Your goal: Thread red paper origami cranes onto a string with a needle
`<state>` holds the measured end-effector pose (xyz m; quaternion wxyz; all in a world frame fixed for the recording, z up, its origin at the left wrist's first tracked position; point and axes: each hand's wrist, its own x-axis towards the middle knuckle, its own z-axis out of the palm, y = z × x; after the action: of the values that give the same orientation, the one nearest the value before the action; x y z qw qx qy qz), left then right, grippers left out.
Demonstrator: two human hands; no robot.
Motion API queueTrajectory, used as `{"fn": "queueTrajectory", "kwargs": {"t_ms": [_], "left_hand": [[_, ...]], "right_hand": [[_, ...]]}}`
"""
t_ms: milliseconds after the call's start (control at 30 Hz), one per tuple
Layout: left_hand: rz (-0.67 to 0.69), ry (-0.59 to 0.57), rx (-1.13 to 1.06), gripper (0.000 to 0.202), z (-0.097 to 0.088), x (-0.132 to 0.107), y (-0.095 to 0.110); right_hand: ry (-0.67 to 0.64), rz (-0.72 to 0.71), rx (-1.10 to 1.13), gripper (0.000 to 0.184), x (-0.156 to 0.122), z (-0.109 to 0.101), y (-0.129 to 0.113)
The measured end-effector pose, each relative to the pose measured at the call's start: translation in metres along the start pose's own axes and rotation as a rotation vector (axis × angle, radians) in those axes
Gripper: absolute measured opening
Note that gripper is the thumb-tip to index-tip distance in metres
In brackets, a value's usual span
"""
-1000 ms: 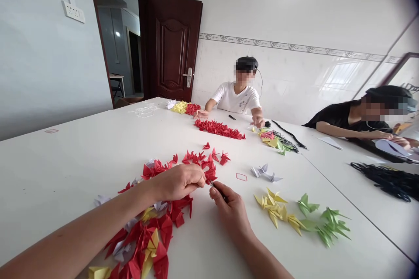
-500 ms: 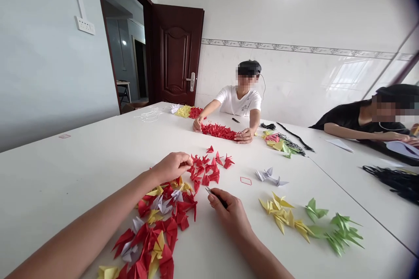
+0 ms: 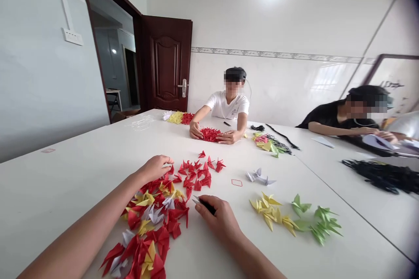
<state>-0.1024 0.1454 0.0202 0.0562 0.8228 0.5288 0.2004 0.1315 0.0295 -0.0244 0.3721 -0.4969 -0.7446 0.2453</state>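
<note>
My left hand (image 3: 156, 168) is over the far end of a mixed pile of folded paper cranes. Its fingers are partly spread, with a red crane (image 3: 172, 169) by the fingertips; I cannot tell whether they touch. The pile holds red, yellow (image 3: 145, 199) and white cranes (image 3: 153, 215). Past it lies a looser group of red cranes (image 3: 197, 174). My right hand (image 3: 218, 214) rests on the table to the right of the pile, closed around a small black-handled tool (image 3: 208, 206) with a pointed metal tip. Most of the tool's handle is hidden in the palm.
On the white table (image 3: 75, 174) lie white cranes (image 3: 260, 177), yellow cranes (image 3: 273, 213), green cranes (image 3: 322, 222) and black cords (image 3: 379, 176). Across from me, a person in white (image 3: 229, 104) cups red cranes (image 3: 210, 134). Another person in black (image 3: 330, 115) handles paper at right.
My left hand has drawn back left from the loose red group to the mixed pile, and its fingers have loosened. My right hand keeps its hold on the tool. The view has shifted.
</note>
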Motion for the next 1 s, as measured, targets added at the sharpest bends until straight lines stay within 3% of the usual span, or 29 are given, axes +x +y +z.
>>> {"fn": "queueTrajectory", "kwargs": {"t_ms": [233,367,600,800,900,1000], "left_hand": [[0.01,-0.03,-0.045,0.025,0.001,0.0,-0.007],[0.0,0.022,-0.098,0.026,0.001,0.0,-0.004],[0.069,0.175,-0.337,0.027,-0.005,-0.01,0.03],[0.306,0.131,-0.401,0.024,0.0,-0.03,0.068],[0.423,0.124,-0.357,0.023,0.004,-0.036,0.076],[0.455,0.077,-0.334,0.025,0.01,-0.038,0.078]], "right_hand": [[0.018,-0.001,-0.032,0.02,0.002,0.0,-0.001],[0.014,-0.008,-0.045,0.019,0.003,-0.001,0.0],[0.032,0.002,0.026,0.025,0.001,0.002,0.004],[0.124,0.023,0.082,0.032,-0.003,0.001,0.006],[0.185,0.003,0.097,0.031,-0.005,0.0,0.005],[0.198,-0.045,0.086,0.029,-0.006,0.0,0.005]]}}
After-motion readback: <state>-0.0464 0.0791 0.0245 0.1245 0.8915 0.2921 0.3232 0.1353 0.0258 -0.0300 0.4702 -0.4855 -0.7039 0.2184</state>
